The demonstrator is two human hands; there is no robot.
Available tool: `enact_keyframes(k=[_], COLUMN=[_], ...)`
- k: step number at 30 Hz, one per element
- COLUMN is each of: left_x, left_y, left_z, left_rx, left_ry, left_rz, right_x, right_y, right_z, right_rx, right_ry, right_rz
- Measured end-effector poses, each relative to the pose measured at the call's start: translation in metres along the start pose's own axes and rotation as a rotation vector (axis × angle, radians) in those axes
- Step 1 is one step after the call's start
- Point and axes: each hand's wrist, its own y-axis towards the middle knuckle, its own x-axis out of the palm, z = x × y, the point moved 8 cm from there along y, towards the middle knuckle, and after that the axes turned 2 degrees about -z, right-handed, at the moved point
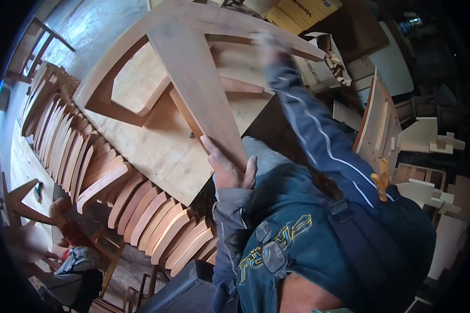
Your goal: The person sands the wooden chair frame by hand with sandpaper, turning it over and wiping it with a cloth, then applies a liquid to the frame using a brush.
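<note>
A large wooden furniture frame [196,70] lies before me, with a broad straight bar joined to a long curved piece. My left hand [228,168] is wrapped round the near end of the straight bar, thumb on one side and fingers on the other. My right arm stretches far forward, and my right hand [272,48] is at the curved piece's right part, smeared by motion so its fingers do not show. Under the frame is a pale plywood board [141,151], and another curved wooden part [240,85] shows beneath the bar.
Rows of curved wooden pieces [162,224] line the board's left and near sides. An open carton [318,70] of wood offcuts stands at the right, near a yellow box [303,18]. Wooden panels [378,115] lean at the right. Another person [73,261] sits at the lower left.
</note>
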Motion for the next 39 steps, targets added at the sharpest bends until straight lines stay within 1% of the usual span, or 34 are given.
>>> enact_keyframes(k=[1, 2, 4, 5, 6, 7, 8, 9, 10, 11, 12, 13, 15, 17, 18, 20, 21, 22, 24, 25, 27, 28, 29, 30, 31, 32, 33, 34, 35, 36, 37, 39], left_x=[-0.001, -0.001, 0.000, 0.000, -0.002, -0.004, -0.005, -0.002, 0.000, 0.000, -0.001, -0.001, 0.001, 0.005, 0.003, 0.002, 0.001, 0.000, -0.001, -0.003, -0.005, -0.006, -0.005, -0.002, 0.000, 0.000, -0.001, -0.002, -0.002, -0.002, -0.004, -0.005], left_y=[-0.002, -0.002, -0.001, 0.000, 0.000, 0.001, 0.000, -0.001, -0.001, -0.002, -0.002, 0.000, 0.000, 0.000, -0.001, 0.001, -0.001, -0.003, -0.002, -0.001, 0.000, 0.001, 0.001, -0.001, -0.002, -0.001, -0.001, -0.001, 0.000, 0.000, 0.001, 0.001], left_z=[0.000, 0.000, -0.001, -0.004, -0.002, -0.002, -0.003, -0.003, -0.003, -0.004, -0.006, -0.009, -0.005, -0.002, -0.002, 0.001, 0.001, 0.000, -0.003, -0.001, -0.001, 0.000, -0.001, -0.001, -0.003, -0.005, -0.006, -0.006, -0.005, -0.004, -0.004, -0.003], left_rx=[-0.006, -0.005, -0.008, -0.009, 0.054, 0.052, 0.050, 0.051, 0.076, 0.097, 0.117, 0.192, 0.134, 0.167, 0.179, 0.166, 0.151, 0.132, 0.114, 0.107, 0.088, 0.109, 0.129, 0.147, 0.146, 0.147, 0.145, 0.132, 0.122, 0.110, 0.095, 0.065], left_ry=[0.009, 0.018, 0.007, 0.005, 0.032, 0.020, 0.009, -0.002, -0.034, -0.067, -0.096, -0.106, -0.161, -0.118, -0.092, -0.059, -0.039, -0.036, -0.065, -0.064, -0.061, -0.046, -0.032, -0.021, -0.030, -0.037, -0.040, -0.015, 0.011, 0.035, 0.024, -0.011], left_rz=[-0.005, -0.007, 0.003, 0.008, 0.040, 0.060, 0.064, 0.056, 0.068, 0.074, 0.083, 0.079, 0.064, 0.065, 0.073, 0.071, 0.075, 0.075, 0.090, 0.091, 0.082, 0.097, 0.101, 0.095, 0.093, 0.096, 0.101, 0.097, 0.093, 0.086, 0.084, 0.060], right_x=[-0.014, -0.027, -0.042, -0.033, -0.023, 0.000, 0.023, 0.046, 0.038, 0.068, 0.080, 0.099, 0.086, 0.040, 0.013, -0.020, -0.043, -0.067, -0.035, -0.044, -0.040, -0.031, -0.003, -0.006, 0.009, 0.027, 0.048, 0.067, 0.089, 0.112, 0.126, 0.123], right_y=[-0.020, -0.049, -0.075, -0.069, -0.063, -0.045, -0.023, 0.006, 0.034, 0.045, 0.054, 0.066, 0.059, 0.029, 0.006, -0.048, -0.068, -0.065, -0.105, -0.081, -0.058, -0.047, -0.028, -0.005, 0.011, 0.033, 0.052, 0.074, 0.092, 0.106, 0.111, 0.104], right_z=[0.042, 0.084, 0.159, 0.153, 0.147, 0.127, 0.085, 0.027, -0.046, -0.066, -0.093, -0.097, -0.085, -0.030, 0.007, 0.092, 0.121, 0.130, 0.208, 0.168, 0.134, 0.124, 0.096, 0.039, 0.008, -0.021, -0.040, -0.066, -0.090, -0.114, -0.129, -0.127], right_rx=[0.096, 0.048, 0.445, 0.389, 0.330, 0.245, 0.210, 0.185, 0.063, 0.056, -0.075, 0.042, -0.078, 0.009, 0.140, 0.192, 0.309, 0.688, 0.663, 0.809, 0.652, 0.577, 0.138, 0.211, 0.204, 0.171, 0.161, 0.124, 0.043, 0.035, 0.042, -0.007], right_ry=[-0.042, -0.169, -0.095, -0.134, -0.171, -0.138, -0.104, -0.078, -0.158, -0.071, 0.084, 0.106, 0.090, -0.031, -0.079, -0.117, -0.265, -0.145, -0.202, -0.451, -0.248, -0.150, -0.143, -0.327, -0.329, -0.231, -0.048, 0.036, 0.116, 0.074, 0.060, 0.094], right_rz=[-0.024, 0.113, 0.076, 0.027, -0.019, -0.171, -0.186, -0.200, -0.262, 0.031, -0.062, -0.275, -0.238, -0.209, -0.156, -0.048, -0.055, -0.178, -0.033, -0.121, -0.074, -0.047, -0.051, -0.049, -0.037, -0.110, -0.102, -0.182, -0.175, -0.284, -0.252, -0.229])
